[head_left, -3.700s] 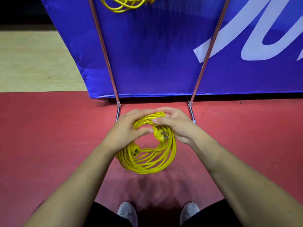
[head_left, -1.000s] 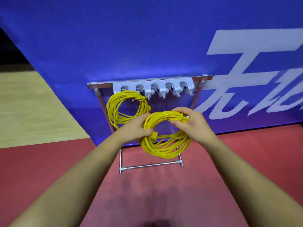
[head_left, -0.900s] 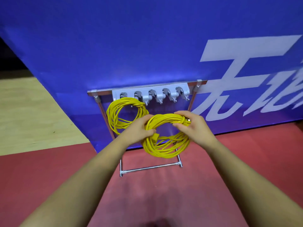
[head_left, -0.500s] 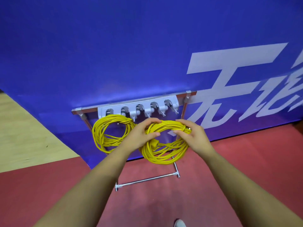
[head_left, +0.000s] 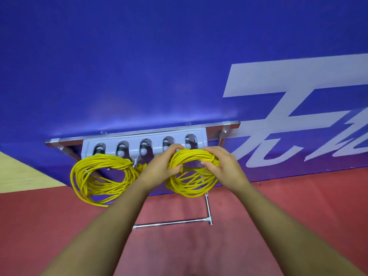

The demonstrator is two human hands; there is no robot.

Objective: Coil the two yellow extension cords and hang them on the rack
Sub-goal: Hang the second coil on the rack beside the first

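Two bare forearms reach forward over a red floor (head_left: 278, 200). The left hand (head_left: 159, 168) curls round the upper left of a coiled yellow extension cord (head_left: 189, 183), fingers wrapped over the bundle. The right hand (head_left: 225, 168) grips the upper right the same way, beside a spot where a few turns seem to cross the bundle and bind it. Holding the top at two points appears meant to keep the ring spread wide, so that it can drop over a peg. Below the hands the cord hangs as a rough ring of many thin, glossy strands, with a few slack ones crossing its middle. Just beyond the knuckles is the rack (head_left: 131, 145), a grey plate with five rounded pegs in a row. The hands sit in front of its two right-hand pegs, and the top of the held coil is level with the plate's lower edge. Whether it touches a peg cannot be told. The second yellow coil (head_left: 105, 162) already hangs under the rack's left end, a looser, drooping ring; its peg is hidden. The plate is fixed to a silver metal frame (head_left: 171, 223) whose foot bar lies on the floor. Behind stands a blue banner (head_left: 159, 66) with large white characters.
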